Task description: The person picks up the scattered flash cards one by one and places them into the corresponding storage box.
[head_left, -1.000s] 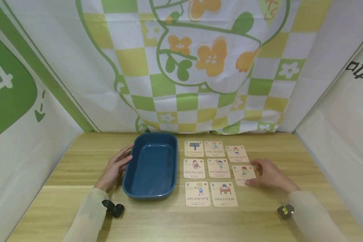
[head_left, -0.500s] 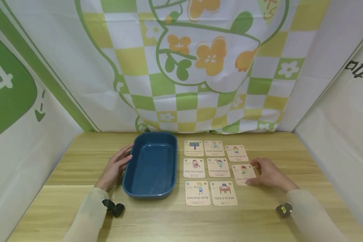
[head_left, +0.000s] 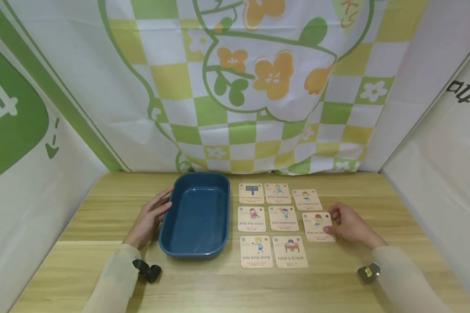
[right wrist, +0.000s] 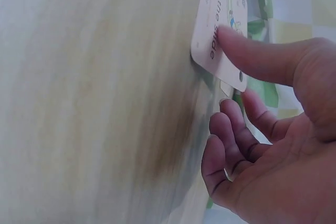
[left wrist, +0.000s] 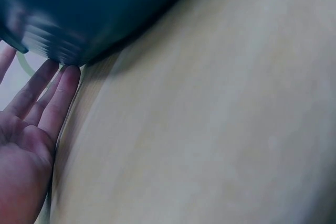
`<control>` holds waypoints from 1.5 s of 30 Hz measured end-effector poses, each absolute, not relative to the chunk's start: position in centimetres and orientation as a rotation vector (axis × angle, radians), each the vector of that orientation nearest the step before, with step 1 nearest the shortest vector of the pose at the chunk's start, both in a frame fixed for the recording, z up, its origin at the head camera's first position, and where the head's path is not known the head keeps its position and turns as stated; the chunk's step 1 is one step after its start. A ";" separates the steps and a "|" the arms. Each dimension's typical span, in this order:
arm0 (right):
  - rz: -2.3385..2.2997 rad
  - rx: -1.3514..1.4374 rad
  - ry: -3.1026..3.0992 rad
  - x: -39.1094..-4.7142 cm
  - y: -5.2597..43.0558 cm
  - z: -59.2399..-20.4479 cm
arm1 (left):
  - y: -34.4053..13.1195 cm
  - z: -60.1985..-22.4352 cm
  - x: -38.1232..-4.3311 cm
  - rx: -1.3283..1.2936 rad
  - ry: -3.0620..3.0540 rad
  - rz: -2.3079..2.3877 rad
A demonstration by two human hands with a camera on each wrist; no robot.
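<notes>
My right hand (head_left: 350, 224) pinches the right edge of the "play on the slide" card (head_left: 315, 224), thumb on its face. In the right wrist view that edge of the card (right wrist: 210, 51) is tilted up off the table, and the other fingers of the hand (right wrist: 273, 156) curve loosely below. At the left, my left hand (head_left: 146, 219) rests against the side of a dark blue tray (head_left: 193, 217). Its fairly straight fingertips touch the outer wall of the tray (left wrist: 68, 19) in the left wrist view; the thumb is near the rim.
Several other picture cards lie flat in rough rows right of the tray, among them "play badminton" (head_left: 283, 218), "take a break" (head_left: 290, 252) and "play skipping rope" (head_left: 307, 200). A patterned cloth (head_left: 258, 143) hangs behind the wooden table (head_left: 235, 289).
The right thumb and fingers have taken hold of the slide card, and its near right edge has come up slightly, shifting a little right. The left hand and tray have not moved.
</notes>
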State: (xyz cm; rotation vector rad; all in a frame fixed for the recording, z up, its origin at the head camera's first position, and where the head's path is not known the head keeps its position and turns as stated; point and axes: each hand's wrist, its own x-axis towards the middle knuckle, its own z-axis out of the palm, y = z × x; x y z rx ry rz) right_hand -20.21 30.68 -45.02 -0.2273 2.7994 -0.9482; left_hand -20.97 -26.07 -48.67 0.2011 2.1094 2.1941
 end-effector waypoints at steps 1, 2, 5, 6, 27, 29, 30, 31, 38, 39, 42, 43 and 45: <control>-0.960 -0.222 2.802 -20.2 30.8 -45.0 | -26.1 -48.7 -20.9 0.199 2.110 2.192; -0.975 -0.224 2.803 -20.2 30.9 -45.0 | -26.1 -48.7 -20.9 0.197 2.110 2.192; -1.007 -0.240 2.802 -20.2 31.3 -44.8 | -26.0 -48.7 -20.8 0.188 2.114 2.184; -1.029 -0.247 2.791 -20.2 31.4 -44.6 | -26.0 -48.7 -20.8 0.184 2.116 2.184; -1.098 -0.379 2.626 -20.0 33.3 -42.5 | -26.0 -48.6 -20.8 0.202 2.128 2.194; -1.077 -0.390 2.643 -20.0 33.3 -42.4 | -26.0 -48.6 -20.8 0.206 2.129 2.194; -1.068 -0.392 2.656 -20.0 33.4 -42.4 | -26.0 -48.6 -20.8 0.206 2.130 2.194; -1.060 -0.401 2.672 -20.0 33.4 -42.4 | -26.0 -48.6 -20.8 0.207 2.132 2.192; -1.096 -0.384 2.742 -19.9 32.6 -41.5 | -25.9 -48.5 -20.6 0.221 2.139 2.195; -1.099 -0.388 2.750 -19.8 32.4 -41.3 | -25.9 -48.5 -20.6 0.227 2.139 2.197; -1.112 -0.385 2.769 -19.7 31.8 -40.7 | -25.9 -48.5 -20.6 0.233 2.140 2.207; -1.115 -0.382 2.775 -19.7 31.6 -40.6 | -25.9 -48.5 -20.6 0.235 2.139 2.209; -1.119 -0.375 2.787 -19.6 31.3 -40.3 | -26.0 -48.5 -20.7 0.241 2.141 2.209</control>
